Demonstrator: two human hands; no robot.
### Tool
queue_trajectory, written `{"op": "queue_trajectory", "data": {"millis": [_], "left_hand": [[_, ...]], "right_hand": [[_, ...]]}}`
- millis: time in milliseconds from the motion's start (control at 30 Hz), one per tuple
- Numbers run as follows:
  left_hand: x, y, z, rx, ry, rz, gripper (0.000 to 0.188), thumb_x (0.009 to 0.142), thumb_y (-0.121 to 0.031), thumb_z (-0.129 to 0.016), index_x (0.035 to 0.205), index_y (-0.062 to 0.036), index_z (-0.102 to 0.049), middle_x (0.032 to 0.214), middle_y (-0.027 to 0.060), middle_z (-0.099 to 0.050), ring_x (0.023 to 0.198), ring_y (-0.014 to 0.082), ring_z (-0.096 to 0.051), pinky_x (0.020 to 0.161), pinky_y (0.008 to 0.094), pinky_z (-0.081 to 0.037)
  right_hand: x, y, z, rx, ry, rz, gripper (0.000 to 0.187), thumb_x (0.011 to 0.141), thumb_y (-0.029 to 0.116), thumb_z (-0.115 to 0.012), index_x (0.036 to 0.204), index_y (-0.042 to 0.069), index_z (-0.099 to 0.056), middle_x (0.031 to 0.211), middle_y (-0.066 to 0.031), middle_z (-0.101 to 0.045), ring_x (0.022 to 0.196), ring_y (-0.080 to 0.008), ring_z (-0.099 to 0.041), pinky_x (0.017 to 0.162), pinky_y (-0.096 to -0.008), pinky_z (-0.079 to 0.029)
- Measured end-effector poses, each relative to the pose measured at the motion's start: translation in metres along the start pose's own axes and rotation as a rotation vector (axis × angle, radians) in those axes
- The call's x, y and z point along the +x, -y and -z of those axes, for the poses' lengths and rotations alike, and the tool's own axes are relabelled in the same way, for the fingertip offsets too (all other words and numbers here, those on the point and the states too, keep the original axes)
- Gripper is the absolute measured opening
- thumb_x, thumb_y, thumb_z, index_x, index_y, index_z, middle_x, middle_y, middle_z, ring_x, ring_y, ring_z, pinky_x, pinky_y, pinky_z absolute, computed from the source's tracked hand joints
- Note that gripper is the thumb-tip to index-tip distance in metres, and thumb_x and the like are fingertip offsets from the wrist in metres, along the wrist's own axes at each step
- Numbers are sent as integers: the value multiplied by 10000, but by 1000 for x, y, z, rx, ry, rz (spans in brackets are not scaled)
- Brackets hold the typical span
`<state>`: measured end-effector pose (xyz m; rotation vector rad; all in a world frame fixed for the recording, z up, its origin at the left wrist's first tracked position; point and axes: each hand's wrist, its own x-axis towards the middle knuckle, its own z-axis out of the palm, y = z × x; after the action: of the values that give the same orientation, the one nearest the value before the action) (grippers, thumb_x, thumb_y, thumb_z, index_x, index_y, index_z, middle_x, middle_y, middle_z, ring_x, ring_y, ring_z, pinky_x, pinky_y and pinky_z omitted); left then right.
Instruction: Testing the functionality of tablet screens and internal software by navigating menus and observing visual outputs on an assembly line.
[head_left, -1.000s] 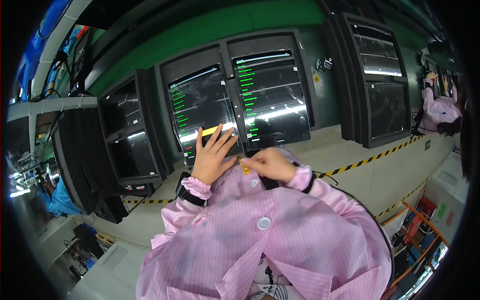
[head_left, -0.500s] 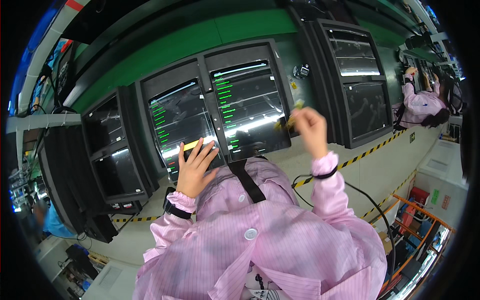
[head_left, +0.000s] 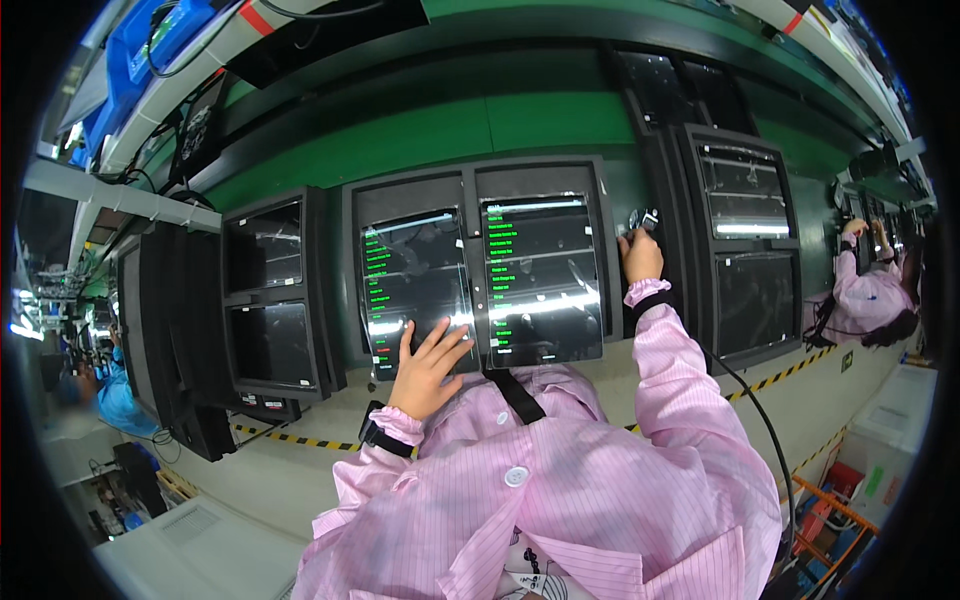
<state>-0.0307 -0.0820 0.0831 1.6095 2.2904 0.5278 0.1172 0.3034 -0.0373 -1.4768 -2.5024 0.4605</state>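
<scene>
Two tablet-like panels lie side by side in a dark grey tray [head_left: 412, 186], their black screens lit with lines of green text. On the lower part of the left panel [head_left: 410, 270], my left hand [head_left: 430, 372] rests with its fingers spread. The right panel [head_left: 542, 270] has no hand on it. Just beyond the tray's right edge, my right hand [head_left: 642, 258] is closed on the green bench, its fingertips bent together. Whatever they may hold is hidden. Right above those fingers sits a small black object with a white label [head_left: 649, 218].
Another dark tray with two panels [head_left: 755, 190] stands to the right, and a similar one [head_left: 270, 290] to the left. A black cable [head_left: 745, 375] trails from my right wrist. A co-worker in pink [head_left: 870, 300] sits far right. Yellow-black tape [head_left: 300, 437] crosses the floor.
My right hand has left the space over the right panel's edge and come down on the bench. The yellow-green bits near it and the yellow bar by my left hand no longer show.
</scene>
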Motion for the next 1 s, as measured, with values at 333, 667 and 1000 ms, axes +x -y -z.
{"op": "queue_trajectory", "data": {"millis": [333, 667, 1000], "left_hand": [[-1, 8, -3, -10, -60, -74, 566, 665, -103, -709, 1214, -137, -575, 1367, 21, -497, 1350, 238, -365, 1114, 557, -152], [-1, 10, -7, 29, -107, -150, 582, 696, -121, -702, 1256, -128, -544, 1393, 8, -459, 1362, 222, -332, 1104, 576, -165], [-17, 22, -1, -19, -101, -207, 684, 710, -233, -743, 1332, -107, -489, 1427, 67, -435, 1374, 261, -325, 1114, 544, -133]], "right_hand": [[-60, 35, 106, 669, 10, -23, 122, 827, 50, -641, 848, 25, -524, 727, -93, -648, 690, -136, -614, 630, -274, -457], [-240, 133, 89, 1432, 509, -198, 112, 822, -7, -677, 906, 28, -611, 882, -59, -678, 819, -110, -649, 740, -233, -515], [-291, 164, 45, 1331, 534, -303, 183, 818, 43, -698, 985, -18, -654, 880, -80, -696, 798, -119, -649, 729, -252, -522]]}}
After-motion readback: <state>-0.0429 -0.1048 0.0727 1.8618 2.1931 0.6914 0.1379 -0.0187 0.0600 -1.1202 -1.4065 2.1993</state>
